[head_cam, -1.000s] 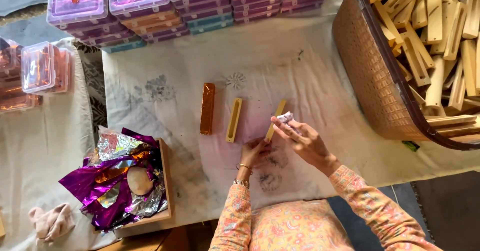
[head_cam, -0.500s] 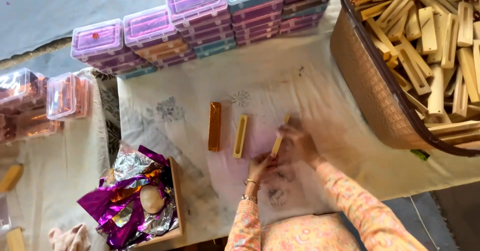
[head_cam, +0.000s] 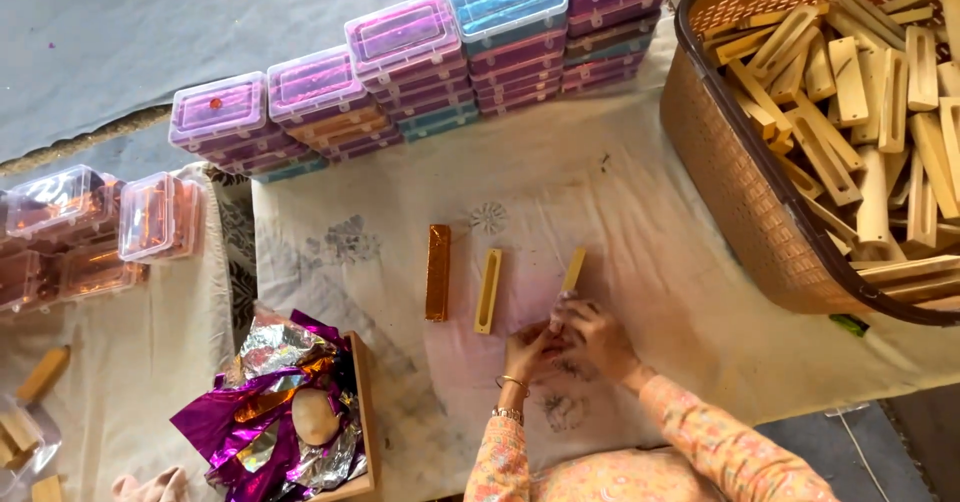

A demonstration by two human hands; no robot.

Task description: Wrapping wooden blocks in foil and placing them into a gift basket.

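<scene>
A pale slotted wooden block [head_cam: 574, 268] lies slanted on the stained white cloth [head_cam: 640, 212]. My left hand [head_cam: 527, 348] grips its near end from the left. My right hand [head_cam: 598, 334] presses against the same end, its fingers pinched on a small pale pink piece [head_cam: 564, 302]. The two hands touch. To the left lie another slotted wooden block [head_cam: 487, 290] and a block wrapped in orange-gold foil [head_cam: 437, 272], both apart from my hands.
A brown woven basket [head_cam: 735, 197] full of wooden blocks stands at the right. Stacks of pink and blue lidded plastic boxes [head_cam: 400, 47] line the back. A wooden tray [head_cam: 362, 412] of purple and silver foil sits front left. Clear boxes [head_cam: 160, 217] stand at the left.
My right hand has come down from above the block to its near end and now meets my left hand. The view has shifted a little to the right.
</scene>
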